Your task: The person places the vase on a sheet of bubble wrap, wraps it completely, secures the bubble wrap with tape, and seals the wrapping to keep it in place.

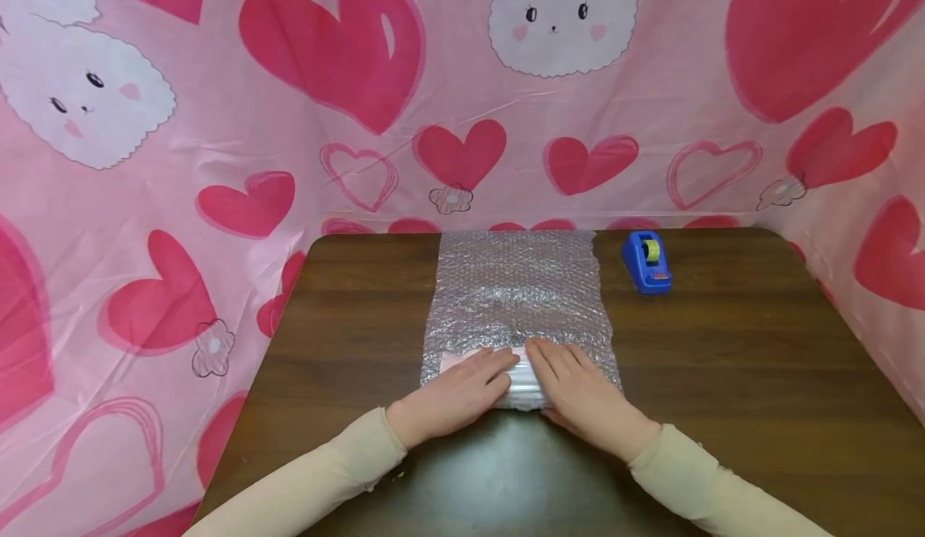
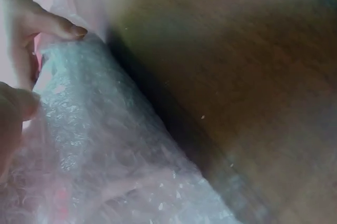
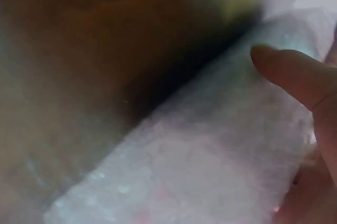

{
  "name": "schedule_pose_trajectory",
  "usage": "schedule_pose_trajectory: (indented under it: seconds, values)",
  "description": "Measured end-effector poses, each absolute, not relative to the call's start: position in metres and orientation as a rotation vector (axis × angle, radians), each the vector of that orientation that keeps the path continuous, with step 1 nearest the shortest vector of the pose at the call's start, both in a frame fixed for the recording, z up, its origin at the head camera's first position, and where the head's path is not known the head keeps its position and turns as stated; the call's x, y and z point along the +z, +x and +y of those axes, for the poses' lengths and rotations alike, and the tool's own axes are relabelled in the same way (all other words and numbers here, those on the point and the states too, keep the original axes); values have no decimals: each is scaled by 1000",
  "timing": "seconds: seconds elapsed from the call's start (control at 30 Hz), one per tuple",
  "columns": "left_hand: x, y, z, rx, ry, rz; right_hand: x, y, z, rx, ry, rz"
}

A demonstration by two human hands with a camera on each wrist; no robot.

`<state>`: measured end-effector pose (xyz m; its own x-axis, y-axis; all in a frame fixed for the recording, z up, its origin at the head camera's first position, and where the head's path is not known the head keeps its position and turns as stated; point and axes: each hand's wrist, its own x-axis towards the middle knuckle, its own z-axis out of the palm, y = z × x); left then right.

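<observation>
A sheet of clear bubble wrap (image 1: 516,296) lies lengthwise on the table, its near end folded over into a bundle (image 1: 526,392). A pink edge (image 1: 450,358) shows at the bundle's left; the thing inside is mostly covered. My left hand (image 1: 458,388) holds the bundle's left part, fingers laid across the top and thumb toward me. On the right part, my right hand (image 1: 585,396) holds it the same way. In the right wrist view the right thumb (image 3: 292,71) presses the near face of the wrap. The left thumb (image 2: 23,105) shows at the left wrist view's edge.
A blue tape dispenser (image 1: 648,264) with a yellowish roll stands right of the sheet's far end. The dark brown wooden table (image 1: 737,360) is bordered by a pink cloth (image 1: 462,87) printed with hearts and white animal faces behind and at the sides.
</observation>
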<state>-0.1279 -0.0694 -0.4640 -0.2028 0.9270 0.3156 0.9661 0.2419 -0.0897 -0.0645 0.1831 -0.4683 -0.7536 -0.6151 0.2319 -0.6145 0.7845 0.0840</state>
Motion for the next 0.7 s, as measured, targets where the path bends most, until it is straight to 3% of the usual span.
schedule_pose_trajectory:
  seconds: [0.43,0.7]
  values:
    - [-458,-114,-60,60,-1414,-2191,-461,-85,200,351,1044,-2805]
    - [-482,-111,-44,-126,-1224,-2369,-463,-97,207,437,1091,-2788]
